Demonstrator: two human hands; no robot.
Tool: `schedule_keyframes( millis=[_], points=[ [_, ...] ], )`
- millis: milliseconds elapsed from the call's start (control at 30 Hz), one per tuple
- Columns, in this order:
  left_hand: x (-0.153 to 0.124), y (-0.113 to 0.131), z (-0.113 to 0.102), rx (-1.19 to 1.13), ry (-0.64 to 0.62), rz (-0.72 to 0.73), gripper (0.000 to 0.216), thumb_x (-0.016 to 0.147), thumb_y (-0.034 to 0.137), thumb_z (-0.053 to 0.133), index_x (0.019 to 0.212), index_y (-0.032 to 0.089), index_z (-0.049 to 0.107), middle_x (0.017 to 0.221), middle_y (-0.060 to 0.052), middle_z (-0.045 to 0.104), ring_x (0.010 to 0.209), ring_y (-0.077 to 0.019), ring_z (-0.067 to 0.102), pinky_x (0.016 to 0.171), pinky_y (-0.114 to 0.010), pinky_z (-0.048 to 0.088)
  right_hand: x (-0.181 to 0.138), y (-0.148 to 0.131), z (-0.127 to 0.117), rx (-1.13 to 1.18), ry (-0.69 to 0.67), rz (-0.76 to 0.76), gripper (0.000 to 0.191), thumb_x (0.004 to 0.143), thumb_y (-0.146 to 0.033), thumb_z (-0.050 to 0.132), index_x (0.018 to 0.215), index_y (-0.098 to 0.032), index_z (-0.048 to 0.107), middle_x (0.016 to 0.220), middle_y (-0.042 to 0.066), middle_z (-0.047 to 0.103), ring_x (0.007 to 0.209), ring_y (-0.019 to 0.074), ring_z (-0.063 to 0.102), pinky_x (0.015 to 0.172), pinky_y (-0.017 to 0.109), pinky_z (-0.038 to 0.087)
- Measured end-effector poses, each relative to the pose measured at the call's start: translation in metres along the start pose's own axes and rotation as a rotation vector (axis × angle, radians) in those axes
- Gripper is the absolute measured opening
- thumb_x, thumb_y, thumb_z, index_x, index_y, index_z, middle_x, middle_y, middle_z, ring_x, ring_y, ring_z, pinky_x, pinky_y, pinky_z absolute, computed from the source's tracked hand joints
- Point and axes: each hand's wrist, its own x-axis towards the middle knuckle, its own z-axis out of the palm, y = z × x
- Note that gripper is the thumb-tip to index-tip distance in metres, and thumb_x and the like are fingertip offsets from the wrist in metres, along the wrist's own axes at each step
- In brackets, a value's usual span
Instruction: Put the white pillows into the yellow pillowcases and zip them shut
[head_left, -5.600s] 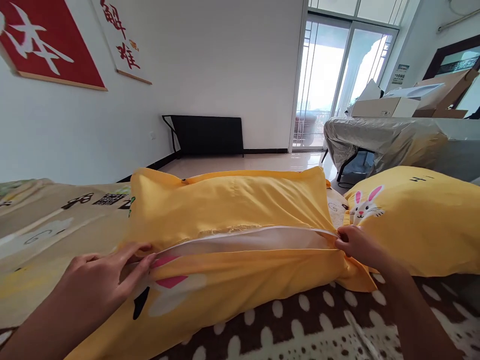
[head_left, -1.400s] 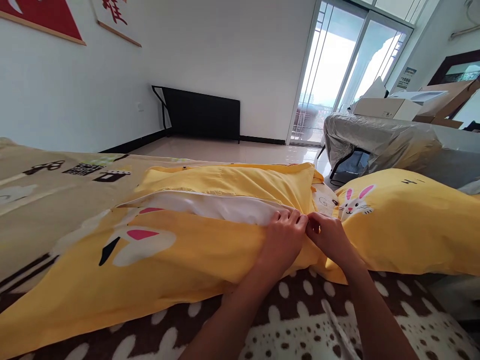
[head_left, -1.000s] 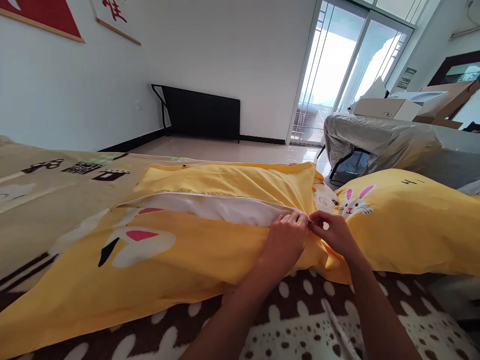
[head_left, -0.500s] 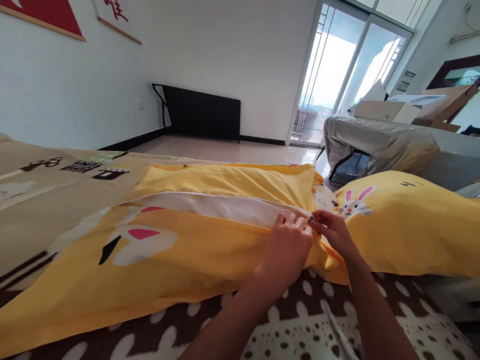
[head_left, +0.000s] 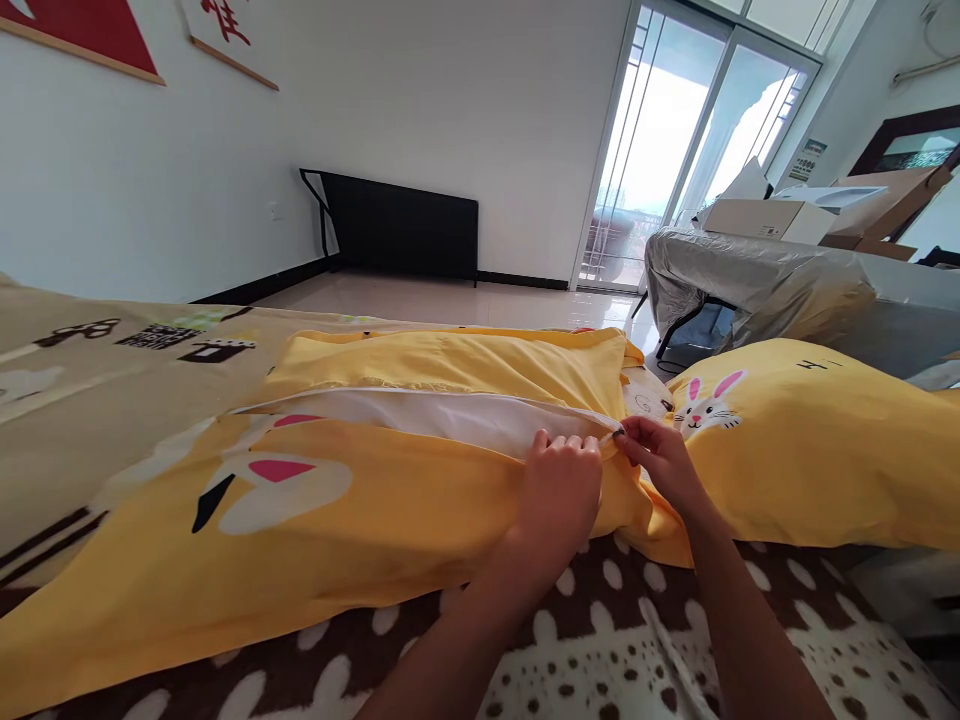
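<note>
A yellow pillowcase [head_left: 360,510] with a rabbit print lies across the bed in front of me, its long side opening gaping over the white pillow [head_left: 420,415] inside. My left hand [head_left: 559,490] is closed, its fingers pinching the edge of the opening near its right end. My right hand [head_left: 656,460] pinches something small at that same right corner, apparently the zipper pull; it is too small to be sure. The two hands sit a few centimetres apart.
A second yellow rabbit pillow [head_left: 810,450] lies to the right. A brown blanket [head_left: 615,640] with white dots covers the bed near me, and a beige printed sheet [head_left: 90,400] lies to the left. Beyond are a plastic-covered table [head_left: 765,285] with boxes, a black panel [head_left: 397,235] and glass doors [head_left: 675,150].
My left hand came from the left end of the opening to the right end beside my right hand. In the last half second it slid slightly left along the edge.
</note>
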Motion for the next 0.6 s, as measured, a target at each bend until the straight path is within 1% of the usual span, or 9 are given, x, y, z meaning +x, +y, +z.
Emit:
schedule_keyframes(
  millis=[33, 100, 133, 200, 300, 367, 500, 600],
  points=[
    [0.001, 0.000, 0.004, -0.022, 0.022, 0.013, 0.027, 0.092, 0.017, 0.033, 0.096, 0.013, 0.060, 0.081, -0.009, 0.067, 0.079, -0.0243, 0.064, 0.077, -0.040, 0.042, 0.000, 0.000, 0.001, -0.005, -0.003, -0.002, 0.026, 0.078, -0.044, 0.061, 0.080, -0.018, 0.059, 0.062, -0.002, 0.046, 0.057, 0.0119, 0.043, 0.052, 0.024, 0.038],
    [0.005, 0.001, 0.011, -0.096, 0.066, 0.035, 0.029, 0.094, 0.018, 0.033, 0.115, 0.015, 0.053, 0.091, -0.008, 0.068, 0.085, -0.0224, 0.064, 0.078, -0.036, 0.043, 0.000, -0.001, 0.001, -0.016, -0.010, -0.010, 0.026, 0.078, -0.044, 0.060, 0.080, -0.018, 0.058, 0.062, -0.002, 0.046, 0.058, 0.0120, 0.043, 0.052, 0.024, 0.038],
    [0.006, 0.002, 0.013, -0.146, 0.080, 0.037, 0.030, 0.095, 0.020, 0.034, 0.120, 0.016, 0.050, 0.096, -0.008, 0.068, 0.088, -0.0210, 0.063, 0.079, -0.034, 0.043, 0.000, -0.002, 0.001, -0.026, -0.011, -0.018, 0.026, 0.079, -0.044, 0.060, 0.079, -0.018, 0.058, 0.063, -0.002, 0.047, 0.058, 0.0122, 0.043, 0.053, 0.024, 0.038],
    [0.009, 0.003, 0.017, -0.233, 0.083, 0.024, 0.028, 0.096, 0.026, 0.035, 0.117, 0.017, 0.051, 0.100, -0.006, 0.068, 0.089, -0.0193, 0.063, 0.078, -0.031, 0.044, 0.000, -0.003, 0.001, -0.064, -0.018, -0.043, 0.026, 0.079, -0.044, 0.059, 0.078, -0.018, 0.058, 0.065, -0.001, 0.050, 0.061, 0.0129, 0.045, 0.056, 0.025, 0.039],
    [0.011, 0.004, 0.020, -0.275, 0.052, -0.012, 0.023, 0.095, 0.030, 0.037, 0.104, 0.018, 0.055, 0.097, -0.004, 0.068, 0.084, -0.0193, 0.064, 0.071, -0.029, 0.044, -0.001, -0.005, 0.002, -0.149, -0.042, -0.099, 0.025, 0.081, -0.043, 0.056, 0.078, -0.018, 0.058, 0.065, -0.001, 0.051, 0.063, 0.0136, 0.046, 0.061, 0.026, 0.040],
    [0.013, 0.001, 0.022, -0.268, 0.048, -0.012, 0.019, 0.095, 0.026, 0.038, 0.101, 0.018, 0.055, 0.095, -0.003, 0.067, 0.082, -0.0186, 0.063, 0.070, -0.029, 0.044, -0.001, -0.007, 0.003, -0.216, -0.053, -0.121, 0.025, 0.082, -0.042, 0.055, 0.078, -0.018, 0.058, 0.063, -0.001, 0.050, 0.061, 0.0132, 0.045, 0.061, 0.025, 0.039],
    [0.014, -0.005, 0.028, -0.218, 0.073, 0.038, 0.016, 0.092, 0.012, 0.041, 0.095, 0.019, 0.055, 0.090, -0.001, 0.067, 0.081, -0.0169, 0.062, 0.074, -0.030, 0.042, -0.002, -0.011, 0.004, -0.350, -0.063, -0.142, 0.023, 0.084, -0.041, 0.054, 0.080, -0.018, 0.059, 0.060, -0.002, 0.049, 0.059, 0.0127, 0.044, 0.057, 0.024, 0.037],
    [0.013, -0.005, 0.030, -0.122, 0.115, 0.061, 0.016, 0.091, 0.011, 0.041, 0.096, 0.018, 0.055, 0.092, -0.003, 0.065, 0.080, -0.0183, 0.060, 0.075, -0.033, 0.041, -0.003, -0.014, 0.004, -0.422, -0.069, -0.167, 0.021, 0.085, -0.038, 0.052, 0.081, -0.019, 0.058, 0.060, -0.002, 0.051, 0.057, 0.0125, 0.045, 0.056, 0.024, 0.037]
  ],
)
